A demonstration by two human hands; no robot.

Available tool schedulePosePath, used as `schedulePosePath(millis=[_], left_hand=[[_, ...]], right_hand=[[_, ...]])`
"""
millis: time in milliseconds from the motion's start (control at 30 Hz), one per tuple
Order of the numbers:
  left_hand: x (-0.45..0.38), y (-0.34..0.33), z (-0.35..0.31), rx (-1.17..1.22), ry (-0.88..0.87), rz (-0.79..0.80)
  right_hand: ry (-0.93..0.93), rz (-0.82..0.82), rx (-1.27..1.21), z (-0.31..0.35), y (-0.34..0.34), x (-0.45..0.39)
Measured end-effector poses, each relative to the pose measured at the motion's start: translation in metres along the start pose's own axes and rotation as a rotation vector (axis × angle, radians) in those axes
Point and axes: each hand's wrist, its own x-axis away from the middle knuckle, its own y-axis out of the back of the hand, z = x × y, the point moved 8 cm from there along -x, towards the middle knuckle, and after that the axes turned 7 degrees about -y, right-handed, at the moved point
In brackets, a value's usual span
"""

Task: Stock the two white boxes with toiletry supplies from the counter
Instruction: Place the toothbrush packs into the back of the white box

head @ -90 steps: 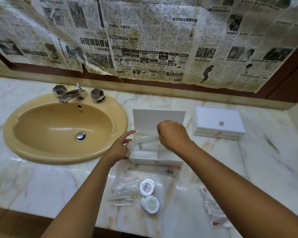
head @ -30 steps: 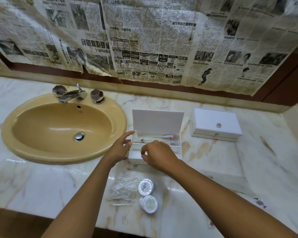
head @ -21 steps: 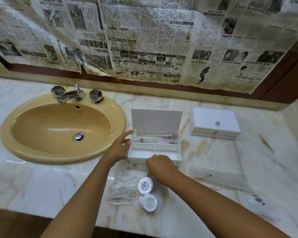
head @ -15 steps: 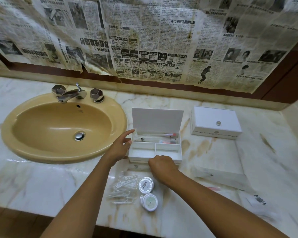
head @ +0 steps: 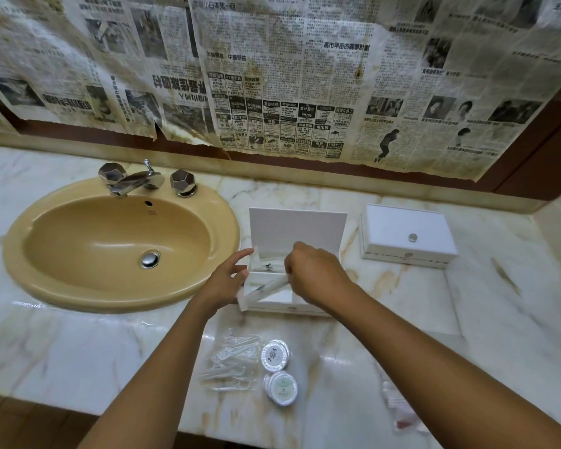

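Right hand [head: 318,275] pinches clear wrapped packet [head: 268,288] over open white box [head: 297,236]. Left hand [head: 227,280], fingers loose, touches its left side. Second box [head: 407,234] shut, right.

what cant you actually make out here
- Head view, open box: the right hand covers its right half.
- Closed box: lid shut, contents hidden.
- Wrapped packet held by the right hand: motion-blurred, contents unclear.
- Red and white packets: blurred, partly behind the right forearm.
- Round tins: labels too small to read.
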Motion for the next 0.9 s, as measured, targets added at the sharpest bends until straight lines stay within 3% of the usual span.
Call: schedulePosePath(millis=[167, 267, 600, 900], left_hand=[[0.001, 0.000, 0.003, 0.074, 0.048, -0.032], [0.001, -0.001, 0.002, 0.050, 0.039, -0.025], [0.001, 0.000, 0.003, 0.041, 0.035, -0.017], [-0.001, -0.001, 0.004, 0.039, 0.039, -0.012]], right_hand=[[-0.059, -0.140, -0.013, -0.016, 0.013, -0.025], [-0.085, -0.134, -0.009, -0.024, 0.001, -0.036], [-0.113, 0.165, 0.136, -0.033, -0.046, -0.047], [-0.177, 0.474, 0.021, -0.044, -0.061, -0.052]])
